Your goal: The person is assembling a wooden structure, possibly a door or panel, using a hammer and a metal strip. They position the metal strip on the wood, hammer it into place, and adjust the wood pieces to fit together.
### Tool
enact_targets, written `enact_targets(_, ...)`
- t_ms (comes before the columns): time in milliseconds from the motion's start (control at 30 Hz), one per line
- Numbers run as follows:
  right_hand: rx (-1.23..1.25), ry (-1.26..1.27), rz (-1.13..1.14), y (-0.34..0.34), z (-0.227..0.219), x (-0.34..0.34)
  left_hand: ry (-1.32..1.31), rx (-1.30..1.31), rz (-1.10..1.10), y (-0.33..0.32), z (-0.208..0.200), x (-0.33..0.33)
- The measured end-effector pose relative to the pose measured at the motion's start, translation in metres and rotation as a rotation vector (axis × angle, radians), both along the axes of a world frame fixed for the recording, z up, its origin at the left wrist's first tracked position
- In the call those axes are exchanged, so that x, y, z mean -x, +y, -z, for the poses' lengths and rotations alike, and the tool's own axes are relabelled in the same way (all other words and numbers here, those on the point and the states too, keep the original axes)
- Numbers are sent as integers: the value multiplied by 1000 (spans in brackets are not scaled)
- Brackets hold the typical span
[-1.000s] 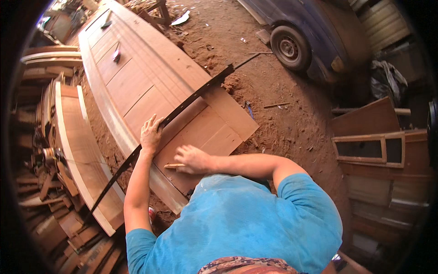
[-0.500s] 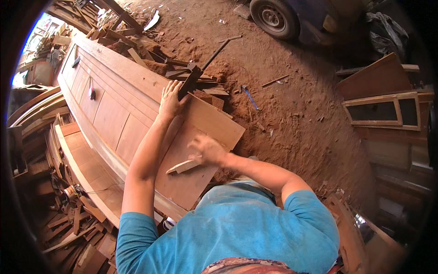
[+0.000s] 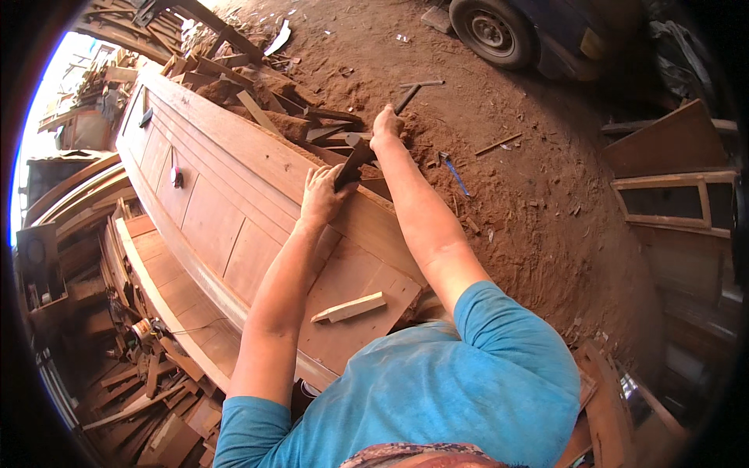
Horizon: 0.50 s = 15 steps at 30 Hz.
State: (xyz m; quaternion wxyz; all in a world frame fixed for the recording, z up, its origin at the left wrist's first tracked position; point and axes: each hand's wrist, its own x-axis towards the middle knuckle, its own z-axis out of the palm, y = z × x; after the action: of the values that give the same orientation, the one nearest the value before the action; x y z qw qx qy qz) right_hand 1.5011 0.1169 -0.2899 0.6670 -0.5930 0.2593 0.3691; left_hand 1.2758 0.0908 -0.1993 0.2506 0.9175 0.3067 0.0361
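Note:
A large wooden door panel (image 3: 187, 204) lies in front of me. At its far right edge sits a dark metal clamp (image 3: 357, 162) with a screw rod and a T-shaped handle (image 3: 421, 83). My left hand (image 3: 321, 196) is closed about the clamp's near end, its fingers resting over the panel's edge. Farther out, my right hand (image 3: 387, 129) grips the clamp's screw rod just below the handle. A pale wood offcut with a pointed end (image 3: 349, 307) rests on the near part of the panel, touched by neither hand.
Scrap wood (image 3: 156, 402) is heaped at the left, with more beyond the panel. A small dark and pink object (image 3: 176, 178) lies on the door. A blue tool (image 3: 454, 173) lies on the dirt floor. A vehicle wheel (image 3: 493, 33) stands at the back; framed panels (image 3: 675, 204) lean at the right.
My right hand has left the wood offcut and reached outward to the clamp's screw rod. My left hand stays at the clamp. The T-handle has turned.

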Motion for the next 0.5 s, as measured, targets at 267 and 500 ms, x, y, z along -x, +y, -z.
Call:
enact_targets(267, -620, 221, -55, -29, -1, -1, 62, -2, -39, 3, -5, 7)
enact_targets(500, -227, 140, -138, -8, -26, 7, 45, 35, -50, 1, -7, 6)
